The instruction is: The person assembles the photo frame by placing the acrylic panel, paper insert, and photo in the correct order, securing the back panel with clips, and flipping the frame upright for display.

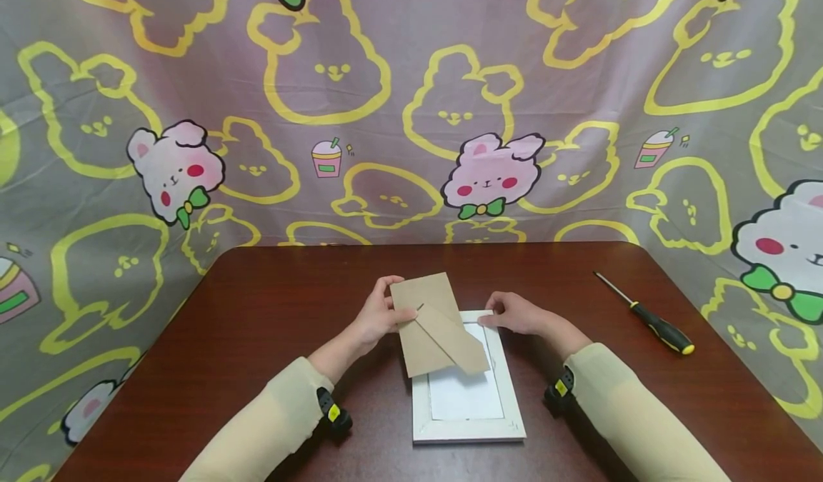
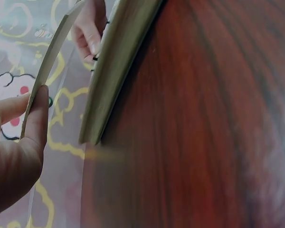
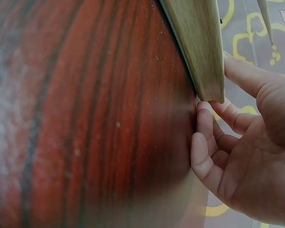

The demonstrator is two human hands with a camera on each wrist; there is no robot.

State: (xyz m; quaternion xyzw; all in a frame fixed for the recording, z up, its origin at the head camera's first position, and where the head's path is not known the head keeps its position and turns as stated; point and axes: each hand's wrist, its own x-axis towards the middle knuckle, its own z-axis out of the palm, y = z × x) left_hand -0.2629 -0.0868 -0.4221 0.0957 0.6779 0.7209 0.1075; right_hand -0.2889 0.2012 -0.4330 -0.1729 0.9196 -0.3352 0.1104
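Note:
A white-backed picture frame [image 1: 421, 430] lies face down on the table, with a white sheet [image 1: 463, 400] showing inside its opening. My left hand [image 1: 379, 315] pinches the left edge of a brown backing board [image 1: 418, 350], thumb on top, and holds it raised and tilted over the frame. The board has a fold-out stand flap on it and hides the frame's upper left. My right hand [image 1: 514, 314] holds the frame's far right corner between thumb and fingers. In the right wrist view, the thumb is over the frame's wooden edge [image 3: 202, 52] and the fingertips are against its lower side.
A screwdriver [image 1: 662, 328] with a black and yellow handle lies on the right of the brown wooden table [image 1: 276, 289]. Behind the table hangs a patterned curtain [image 1: 386, 139]. Each wrist wears a black strap-on camera.

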